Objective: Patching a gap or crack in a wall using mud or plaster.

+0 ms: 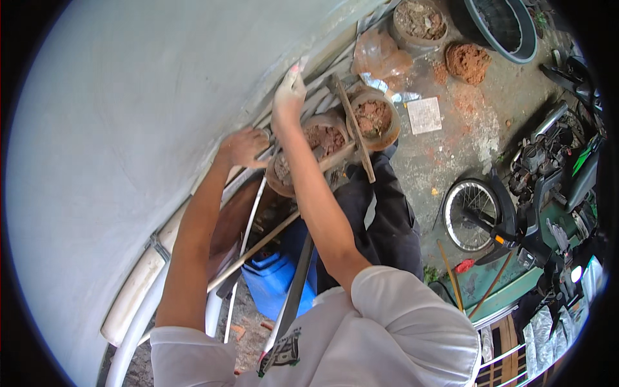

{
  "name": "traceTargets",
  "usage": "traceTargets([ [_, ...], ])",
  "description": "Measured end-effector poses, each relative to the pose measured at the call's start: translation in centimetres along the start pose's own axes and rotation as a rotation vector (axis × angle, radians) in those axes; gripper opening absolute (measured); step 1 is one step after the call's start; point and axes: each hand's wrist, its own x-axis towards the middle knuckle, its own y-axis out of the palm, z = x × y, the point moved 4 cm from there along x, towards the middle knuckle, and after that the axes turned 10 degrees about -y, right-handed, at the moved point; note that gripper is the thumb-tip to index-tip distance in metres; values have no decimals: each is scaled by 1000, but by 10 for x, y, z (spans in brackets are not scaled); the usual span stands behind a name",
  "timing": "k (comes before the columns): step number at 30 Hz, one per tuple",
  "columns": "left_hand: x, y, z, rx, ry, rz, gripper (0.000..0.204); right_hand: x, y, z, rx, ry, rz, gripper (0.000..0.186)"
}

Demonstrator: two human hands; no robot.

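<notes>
The pipes [138,287] are already laid along the wall [129,129] beside the pots [382,143], with the left hand [245,147] and right hand [289,100] held near them, but neither the fingers' grip nor what is left can be made out.

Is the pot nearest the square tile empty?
Not empty: the pot holds reddish soil, visible through its open top. I can't tell how deep.

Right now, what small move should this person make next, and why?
Perhaps ease the right hand back along the wall toward the left hand: the right forearm crosses over a pot of soil, near a wooden strip, so a bump seems possible.
</notes>
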Motion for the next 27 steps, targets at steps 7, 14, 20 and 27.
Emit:
traceTargets([
  [7, 2, 5, 1, 14, -48, 98, 51, 4, -3, -1, 88, 7, -6, 51],
  [14, 6, -7, -9, -10, 40, -83, 40, 24, -11, -13, -45, -67, -32, 51],
  [20, 8, -7, -10, -50, 6, -49, 39, 33, -20, -16, -70, -28, -52, 49],
  [27, 7, -3, -9, 3, -12, -17, 41, 39, -19, 1, -86, -258, -187, 49],
])
